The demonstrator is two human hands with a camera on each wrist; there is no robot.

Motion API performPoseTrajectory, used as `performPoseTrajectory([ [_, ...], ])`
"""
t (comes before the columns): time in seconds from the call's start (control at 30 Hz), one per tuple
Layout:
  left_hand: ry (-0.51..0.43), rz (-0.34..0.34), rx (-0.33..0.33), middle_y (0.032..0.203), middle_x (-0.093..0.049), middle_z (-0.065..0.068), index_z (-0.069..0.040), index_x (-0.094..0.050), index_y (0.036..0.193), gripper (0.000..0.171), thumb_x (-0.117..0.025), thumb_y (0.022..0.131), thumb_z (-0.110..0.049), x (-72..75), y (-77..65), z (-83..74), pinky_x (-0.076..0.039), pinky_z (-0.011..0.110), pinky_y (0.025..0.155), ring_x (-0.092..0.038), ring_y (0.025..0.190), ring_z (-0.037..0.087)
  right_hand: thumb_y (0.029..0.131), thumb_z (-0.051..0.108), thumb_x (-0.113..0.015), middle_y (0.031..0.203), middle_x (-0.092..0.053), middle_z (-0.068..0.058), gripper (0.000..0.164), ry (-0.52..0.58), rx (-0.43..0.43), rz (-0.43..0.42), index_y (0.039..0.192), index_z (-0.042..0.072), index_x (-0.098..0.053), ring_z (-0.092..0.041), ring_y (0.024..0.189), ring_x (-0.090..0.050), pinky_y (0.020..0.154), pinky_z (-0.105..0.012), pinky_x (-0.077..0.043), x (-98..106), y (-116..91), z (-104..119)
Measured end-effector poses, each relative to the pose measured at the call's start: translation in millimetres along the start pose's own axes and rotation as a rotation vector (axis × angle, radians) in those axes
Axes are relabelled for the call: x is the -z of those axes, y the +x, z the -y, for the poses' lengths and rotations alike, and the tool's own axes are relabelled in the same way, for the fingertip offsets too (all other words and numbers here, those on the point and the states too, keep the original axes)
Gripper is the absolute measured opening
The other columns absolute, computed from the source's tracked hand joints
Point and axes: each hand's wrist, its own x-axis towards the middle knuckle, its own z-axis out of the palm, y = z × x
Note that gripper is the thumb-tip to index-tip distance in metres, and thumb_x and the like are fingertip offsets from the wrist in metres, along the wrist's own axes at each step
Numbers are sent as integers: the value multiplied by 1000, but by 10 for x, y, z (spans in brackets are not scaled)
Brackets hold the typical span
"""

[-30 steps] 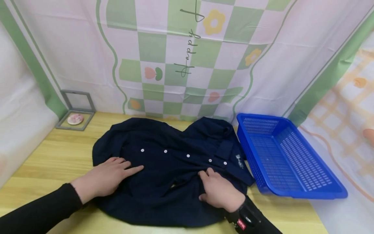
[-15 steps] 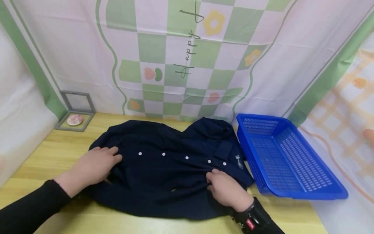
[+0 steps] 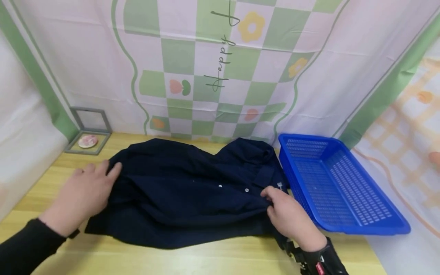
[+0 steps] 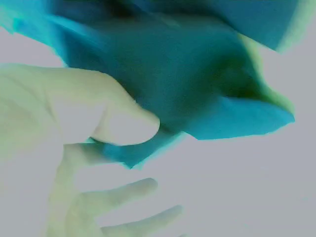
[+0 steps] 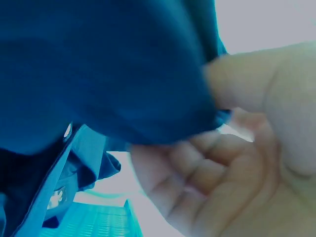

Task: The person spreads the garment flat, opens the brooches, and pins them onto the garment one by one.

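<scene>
A dark navy button-up shirt (image 3: 178, 191) with white buttons is spread across the table, its collar end towards the right. At its left end my left hand (image 3: 86, 187) pinches the cloth; the left wrist view shows the thumb (image 4: 123, 123) pressed against the fabric, with other fingers stretched out below. My right hand (image 3: 292, 214) grips the shirt near the collar end, and in the right wrist view the thumb and curled fingers (image 5: 197, 173) close on a fold of it. A raised flap of cloth partly covers the row of buttons.
A blue perforated basket (image 3: 347, 225) stands right beside the collar end. At the back left is a grey hinged frame (image 3: 82, 152) with a small pink-and-white disc (image 3: 88, 141). A patterned curtain (image 3: 192, 49) hangs behind the wooden table (image 3: 192, 259).
My left hand has moved left to the shirt's end, my right hand right towards the collar. The near side has been lifted and folded away from me, covering some buttons.
</scene>
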Motion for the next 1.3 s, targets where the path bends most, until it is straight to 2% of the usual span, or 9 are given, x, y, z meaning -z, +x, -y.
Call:
performPoseTrajectory([
  [0.13, -48, -107, -226, 110, -56, 21, -4, -64, 115, 41, -71, 74, -4, 2, -28, -322, -46, 53, 73, -55, 98, 41, 85, 5, -69, 110, -62, -5, 39, -37, 19, 130, 123, 10, -62, -23, 102, -63, 83, -44, -53, -13, -33, 63],
  [0.23, -68, -86, -305, 103, -59, 13, -9, -67, 104, 27, -71, 77, -7, -47, 0, -446, -45, 47, 69, -57, 90, 33, 85, 14, -75, 120, -60, -5, 45, -10, 49, 152, 128, 13, -62, -25, 112, -60, 91, -47, -50, -14, -51, 126],
  [0.43, -72, 14, -228, 118, -61, 15, -9, -64, 132, 47, -72, 86, -5, -225, 82, -366, -51, 49, 76, -62, 92, 34, 87, 10, -76, 110, -68, 1, 28, -5, 72, 154, 112, 17, -67, -22, 101, -66, 81, -43, -54, -9, -35, 164],
  [0.57, -66, 46, -217, 103, -67, 11, -10, -57, 141, 53, -67, 90, 1, -338, 144, -276, -50, 45, 72, -61, 82, 29, 86, 4, -74, 100, -69, 2, 21, -31, 43, 86, 101, 18, -68, -20, 94, -67, 77, -42, -55, -26, -18, 99],
  [0.87, -84, -42, -107, 78, -57, 9, -6, -65, 84, 16, -74, 71, -6, -221, 215, 19, -46, 50, 65, -55, 74, 34, 93, 7, -70, 87, -69, 1, 9, 26, -12, -94, 100, 12, -69, -11, 67, -58, 59, -38, -48, 96, 14, -65],
  [1.0, -66, -29, 18, 87, -58, 17, -2, -67, 88, 19, -75, 71, -7, -44, 154, 133, -45, 55, 73, -54, 83, 40, 96, 5, -65, 90, -70, -3, 11, 26, -19, -79, 106, 8, -69, -15, 67, -59, 59, -39, -48, 134, 4, -90],
  [1.13, -44, -76, 62, 101, -54, 27, 4, -61, 106, 41, -78, 70, -6, -18, -15, -58, -44, 59, 71, -53, 91, 47, 90, 8, -72, 98, -67, -6, 18, -54, 49, -147, 108, 6, -68, -26, 86, -65, 72, -46, -53, 119, -107, 40],
  [1.23, -101, -207, -34, 83, -50, 17, 1, -55, 89, 30, -74, 67, -7, -85, -163, -389, -44, 51, 57, -53, 72, 38, 84, 9, -78, 95, -64, 3, 19, -26, 192, -198, 100, 13, -69, -18, 87, -64, 73, -41, -54, 108, -274, 230],
  [1.3, -154, -171, -103, 75, -46, 7, -6, -53, 80, 26, -76, 69, -12, -130, -259, -603, -43, 44, 51, -50, 63, 28, 87, 12, -76, 95, -62, 9, 15, 27, 300, -84, 99, 17, -69, -10, 86, -62, 72, -36, -54, 88, -370, 357],
])
